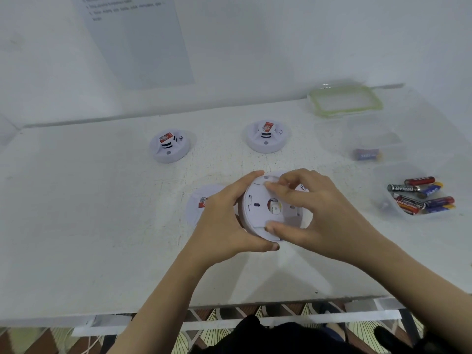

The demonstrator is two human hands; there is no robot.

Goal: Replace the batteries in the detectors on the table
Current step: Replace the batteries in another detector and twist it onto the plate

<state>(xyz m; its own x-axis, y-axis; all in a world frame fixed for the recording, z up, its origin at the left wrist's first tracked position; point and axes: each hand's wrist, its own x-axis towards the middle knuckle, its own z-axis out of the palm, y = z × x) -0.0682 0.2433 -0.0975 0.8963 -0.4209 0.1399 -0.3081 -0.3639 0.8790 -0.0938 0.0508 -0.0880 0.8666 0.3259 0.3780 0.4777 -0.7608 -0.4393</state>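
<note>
I hold a round white detector point(258, 213) just above the table, its back side turned up towards me. My left hand point(224, 221) cups its left rim. My right hand point(314, 213) pinches the round back plate with thumb and fingers. Two more white detectors stand farther back: one at the left point(169, 146), one in the middle point(267, 136). A fourth detector point(196, 203) lies on the table, partly hidden behind my left hand. A clear tub point(383, 175) at the right holds several batteries point(421, 195).
A second clear tub point(380, 131) with one battery point(366, 154) sits behind the first. A green-rimmed lid point(344, 100) lies at the back right. A printed sheet point(138, 39) hangs on the wall. The white table's point(76, 226) front edge runs below my forearms.
</note>
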